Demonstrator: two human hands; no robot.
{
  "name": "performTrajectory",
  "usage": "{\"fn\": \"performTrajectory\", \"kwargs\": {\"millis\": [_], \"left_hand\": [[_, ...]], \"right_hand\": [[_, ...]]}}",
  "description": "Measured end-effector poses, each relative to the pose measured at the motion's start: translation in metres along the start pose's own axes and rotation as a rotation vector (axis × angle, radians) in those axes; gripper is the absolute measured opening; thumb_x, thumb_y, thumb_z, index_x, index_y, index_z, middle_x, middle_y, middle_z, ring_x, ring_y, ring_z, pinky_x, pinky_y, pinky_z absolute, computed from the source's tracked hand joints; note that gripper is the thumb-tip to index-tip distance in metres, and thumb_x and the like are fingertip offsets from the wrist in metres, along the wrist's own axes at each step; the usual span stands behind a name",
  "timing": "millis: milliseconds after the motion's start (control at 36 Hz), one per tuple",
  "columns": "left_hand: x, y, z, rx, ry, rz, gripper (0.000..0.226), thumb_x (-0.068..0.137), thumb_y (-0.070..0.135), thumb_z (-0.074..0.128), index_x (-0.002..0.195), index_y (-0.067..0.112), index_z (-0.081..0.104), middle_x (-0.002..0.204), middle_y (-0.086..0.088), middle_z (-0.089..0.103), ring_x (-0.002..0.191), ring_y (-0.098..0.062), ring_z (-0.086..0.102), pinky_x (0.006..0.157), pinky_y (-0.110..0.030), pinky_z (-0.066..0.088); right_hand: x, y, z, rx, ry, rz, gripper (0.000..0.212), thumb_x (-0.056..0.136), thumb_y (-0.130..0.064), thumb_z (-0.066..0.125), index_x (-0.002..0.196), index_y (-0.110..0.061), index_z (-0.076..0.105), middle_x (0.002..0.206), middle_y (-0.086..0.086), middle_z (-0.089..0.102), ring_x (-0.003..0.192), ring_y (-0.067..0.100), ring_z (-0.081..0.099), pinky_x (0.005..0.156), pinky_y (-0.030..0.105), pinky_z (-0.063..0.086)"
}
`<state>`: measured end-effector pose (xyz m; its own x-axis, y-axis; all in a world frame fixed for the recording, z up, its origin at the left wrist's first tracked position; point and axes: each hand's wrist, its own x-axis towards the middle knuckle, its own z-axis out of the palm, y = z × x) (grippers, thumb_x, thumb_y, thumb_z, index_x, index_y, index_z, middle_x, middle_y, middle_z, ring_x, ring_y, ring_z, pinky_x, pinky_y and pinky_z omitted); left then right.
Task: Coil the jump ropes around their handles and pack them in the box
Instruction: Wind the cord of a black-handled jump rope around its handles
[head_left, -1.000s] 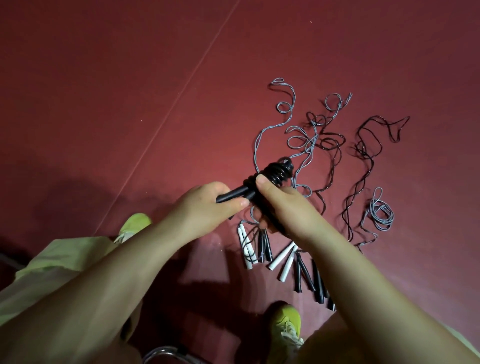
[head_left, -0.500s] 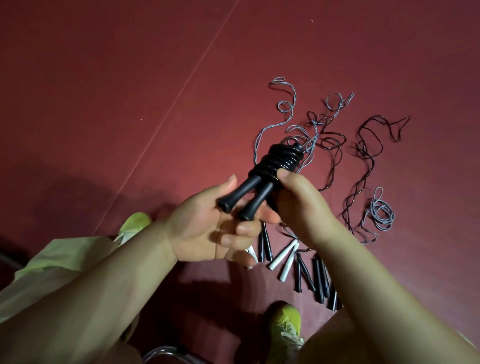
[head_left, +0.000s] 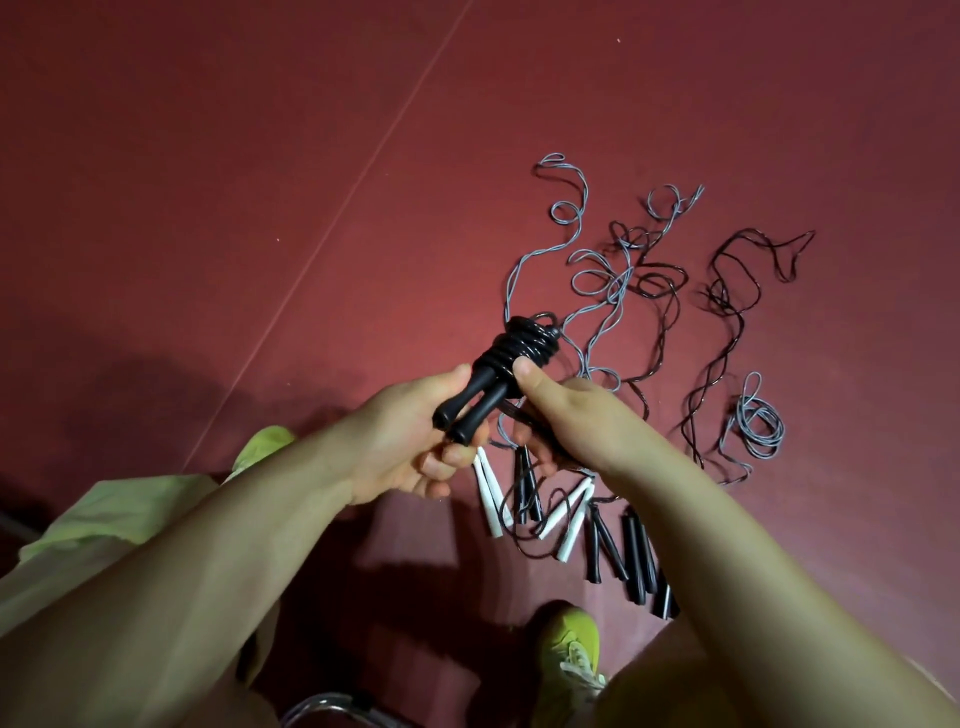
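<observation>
Tension matters here; left hand (head_left: 415, 447) grips the paired black handles (head_left: 470, 408), right hand (head_left: 566, 415) pinches the coil (head_left: 524, 345). Best keep wraps tight, then tuck the loose tail (head_left: 511, 519).

black jump rope (head_left: 519, 348) | coiled round paired handles | tilted, held aloft

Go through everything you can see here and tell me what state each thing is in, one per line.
Black jump rope: mostly coiled around its two handles, tail loose.
Left hand: gripping the handle ends.
Right hand: thumb pressing the coil, fingers around the tail.
Other ropes: uncoiled, tangled on the floor.
Small grey rope: loosely looped.
Box: not in view.
</observation>
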<state>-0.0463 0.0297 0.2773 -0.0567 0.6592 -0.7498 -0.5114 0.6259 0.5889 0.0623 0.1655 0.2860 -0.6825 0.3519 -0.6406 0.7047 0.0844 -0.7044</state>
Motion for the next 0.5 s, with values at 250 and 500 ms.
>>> {"fn": "performTrajectory", "kwargs": {"millis": [250,500], "left_hand": [[0.0069,-0.0044,0.001,0.379,0.419,0.161,0.049,0.094,0.056,0.035,0.078,0.018,0.063,0.064,0.006,0.053,0.067,-0.012,0.052,0.073,-0.03,0.041],[0.0054,-0.0059,-0.0009,0.564,0.483,0.298,0.027,0.082,0.043,0.062,0.078,0.019,0.054,0.066,0.006,0.053,0.061,-0.012,0.045,0.061,-0.03,0.034]], "right_hand": [[0.0026,0.0002,0.004,0.085,0.03,0.055,0.069,0.092,-0.066,0.034,0.072,-0.009,0.067,0.05,0.0,0.052,0.047,0.017,0.048,0.059,0.032,0.044],[0.0029,0.0042,0.0068,0.176,0.022,-0.057,0.055,0.082,-0.063,0.055,0.083,-0.009,0.065,0.057,0.001,0.041,0.042,0.009,0.03,0.042,0.02,0.024]]}}
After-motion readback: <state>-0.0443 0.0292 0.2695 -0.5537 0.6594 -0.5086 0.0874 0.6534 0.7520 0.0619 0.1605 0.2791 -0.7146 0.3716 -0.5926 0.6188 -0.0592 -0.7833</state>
